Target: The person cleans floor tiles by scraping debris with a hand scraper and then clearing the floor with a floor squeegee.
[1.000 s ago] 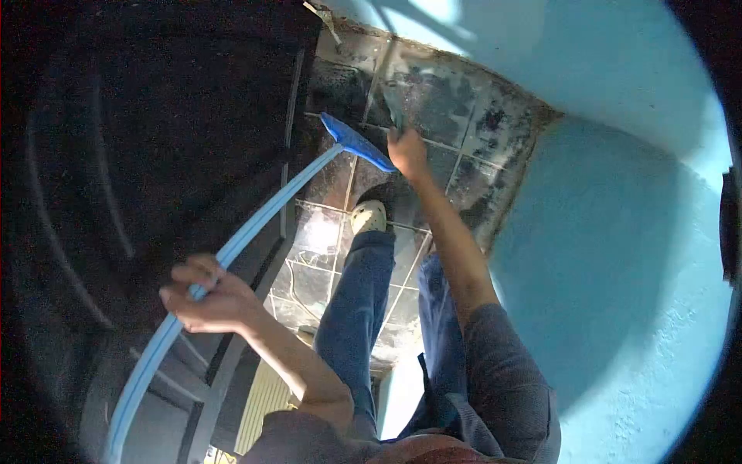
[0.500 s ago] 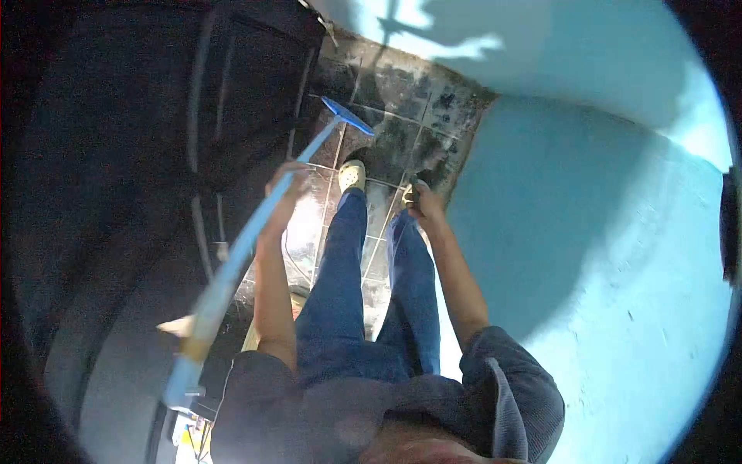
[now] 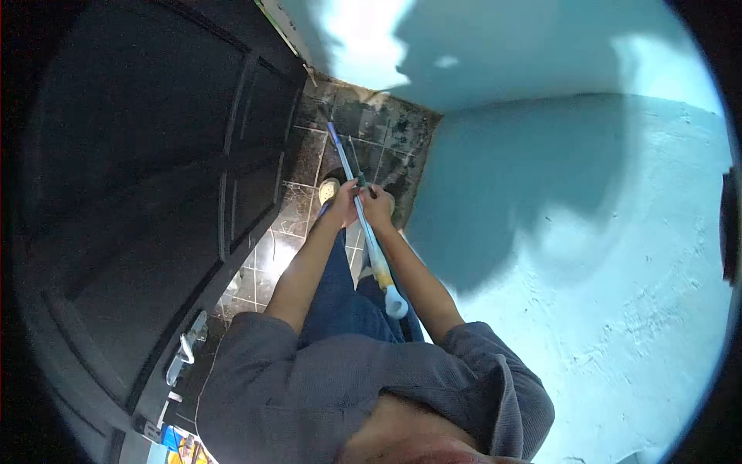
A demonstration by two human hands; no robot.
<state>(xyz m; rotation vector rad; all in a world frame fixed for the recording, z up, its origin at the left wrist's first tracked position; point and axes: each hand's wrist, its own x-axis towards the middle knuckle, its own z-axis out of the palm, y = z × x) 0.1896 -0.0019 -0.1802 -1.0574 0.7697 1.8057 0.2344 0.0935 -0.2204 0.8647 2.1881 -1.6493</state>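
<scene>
A long light-blue pole (image 3: pixel 372 246) slants up between my forearms, its white looped end (image 3: pixel 396 304) close to my body and a yellow band just above that loop. At the far end is its blue squeegee-like head (image 3: pixel 332 130), seen nearly edge-on over the floor. My left hand (image 3: pixel 346 203) is closed around the middle of the pole. Right beside it, my right hand (image 3: pixel 377 206) is closed on a slim tool with a dark green handle (image 3: pixel 361 179) and a thin straight shaft; I cannot tell its exact kind.
A dark panelled door (image 3: pixel 178 155) with a metal handle (image 3: pixel 185 352) stands on the left. On the right rises a light-blue wall (image 3: pixel 541 232). Stained dark tiles (image 3: pixel 309 155) cover the floor, and a pale clog (image 3: pixel 328 191) is on one foot.
The pole has swung from my left side to the middle, its looped end now in front of me. Both hands have come together on either side of it. The view has shifted.
</scene>
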